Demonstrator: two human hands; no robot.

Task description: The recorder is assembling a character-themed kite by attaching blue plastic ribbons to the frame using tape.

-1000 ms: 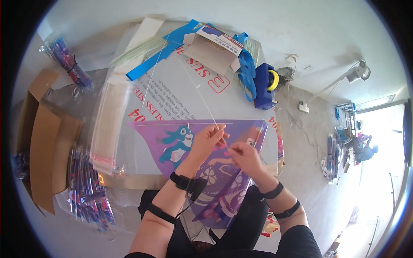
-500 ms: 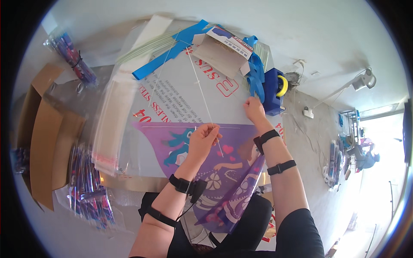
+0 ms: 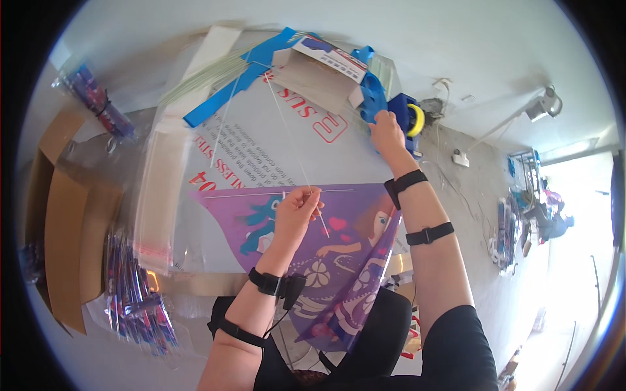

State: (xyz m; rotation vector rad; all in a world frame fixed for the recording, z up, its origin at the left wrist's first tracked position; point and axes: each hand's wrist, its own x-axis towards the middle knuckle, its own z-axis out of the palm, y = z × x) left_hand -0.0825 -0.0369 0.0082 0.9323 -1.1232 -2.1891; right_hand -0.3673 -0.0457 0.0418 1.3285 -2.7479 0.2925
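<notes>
Your right hand (image 3: 387,135) has moved up from the purple sheet (image 3: 339,262) to the blue ribbon (image 3: 372,94), its fingers' grip unclear, so your left hand (image 3: 297,210) alone pinches the thin white rod (image 3: 324,225) over it.

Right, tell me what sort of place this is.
Probably a small workshop: a purple printed sheet partly on the table, a tape dispenser, and a brown box beside packaged bundles.

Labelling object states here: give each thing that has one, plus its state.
Left hand: pinching thin white rod
Right hand: at bunched blue ribbon, grip unclear
Purple sheet: partly on tabletop, near end hanging off
Small printed box: open
Tape dispenser: holding yellow roll
Cardboard box: flaps open
Upper-left bundle: tied
</notes>
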